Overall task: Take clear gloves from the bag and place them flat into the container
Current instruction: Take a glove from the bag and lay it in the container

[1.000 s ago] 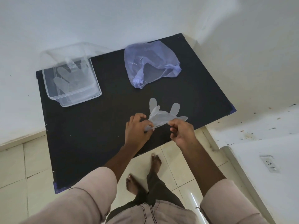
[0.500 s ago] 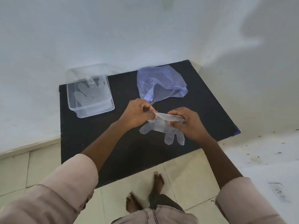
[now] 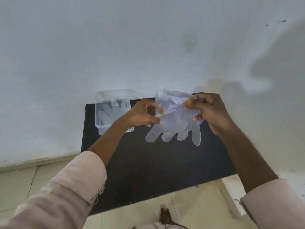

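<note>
Left hand (image 3: pixel 143 114): my fingers pinch the glove (image 3: pixel 175 125) cuff.
Right hand (image 3: pixel 208 111): pinching the other side.
Glove: fingers hanging down over table (image 3: pixel 148 162).

Both hands hold a clear glove (image 3: pixel 173 124) up over the black bench (image 3: pixel 156 162), left hand (image 3: pixel 142 114) and right hand (image 3: pixel 209 111) pinching its cuff, glove digits hanging down. A clear container (image 3: pixel 99 119) sits behind.
</note>
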`<state>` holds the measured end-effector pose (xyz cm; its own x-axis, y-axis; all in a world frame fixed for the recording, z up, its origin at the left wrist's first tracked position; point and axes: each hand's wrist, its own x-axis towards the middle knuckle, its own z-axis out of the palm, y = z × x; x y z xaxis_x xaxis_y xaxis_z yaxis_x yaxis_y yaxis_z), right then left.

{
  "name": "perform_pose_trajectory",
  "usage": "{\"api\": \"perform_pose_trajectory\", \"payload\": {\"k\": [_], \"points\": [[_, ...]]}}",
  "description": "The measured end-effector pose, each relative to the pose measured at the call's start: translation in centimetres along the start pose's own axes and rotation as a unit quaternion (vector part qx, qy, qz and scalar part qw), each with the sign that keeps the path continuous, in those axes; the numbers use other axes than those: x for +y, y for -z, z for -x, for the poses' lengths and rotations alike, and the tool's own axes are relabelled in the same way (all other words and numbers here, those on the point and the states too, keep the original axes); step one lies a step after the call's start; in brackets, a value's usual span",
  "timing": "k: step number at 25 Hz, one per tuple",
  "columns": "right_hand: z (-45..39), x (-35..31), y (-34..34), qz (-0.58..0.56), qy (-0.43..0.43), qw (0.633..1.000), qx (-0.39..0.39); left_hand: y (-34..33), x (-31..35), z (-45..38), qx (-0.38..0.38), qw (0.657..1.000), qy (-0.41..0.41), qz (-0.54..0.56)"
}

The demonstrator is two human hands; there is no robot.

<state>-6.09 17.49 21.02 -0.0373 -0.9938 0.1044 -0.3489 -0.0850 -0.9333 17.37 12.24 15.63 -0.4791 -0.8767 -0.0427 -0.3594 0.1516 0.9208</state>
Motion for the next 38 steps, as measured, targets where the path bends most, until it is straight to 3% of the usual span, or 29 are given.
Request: {"api": "perform_pose_trajectory", "payload": {"k": [15, 20, 25, 31, 38], "points": [[-0.3, -3.5, 0.1, 0.011, 0.000, 1.000, -0.018, 6.7, -1.5, 3.0, -0.052, 0.998, 0.018, -0.036], [-0.4, -3.9, -0.1, 0.018, 0.003, 0.999, -0.030, 6.8, -0.9, 3.5, -0.011, 0.987, 0.045, -0.152], [-0.5, -4.4, -0.2, 0.029, 0.019, 0.998, -0.057, 6.6, 3.0, 1.8, 0.063, 0.996, -0.019, 0.065], [-1.0, -4.3, 0.4, 0.043, 0.024, 0.996, -0.080, 5.8, 4.5, -2.6, -0.097, 0.993, 0.021, 0.063], [-4.1, -2.8, 2.7, 0.034, 0.013, 0.997, -0.072, 4.9, 3.9, -5.4, -0.096, 0.990, 0.021, 0.099]]}}
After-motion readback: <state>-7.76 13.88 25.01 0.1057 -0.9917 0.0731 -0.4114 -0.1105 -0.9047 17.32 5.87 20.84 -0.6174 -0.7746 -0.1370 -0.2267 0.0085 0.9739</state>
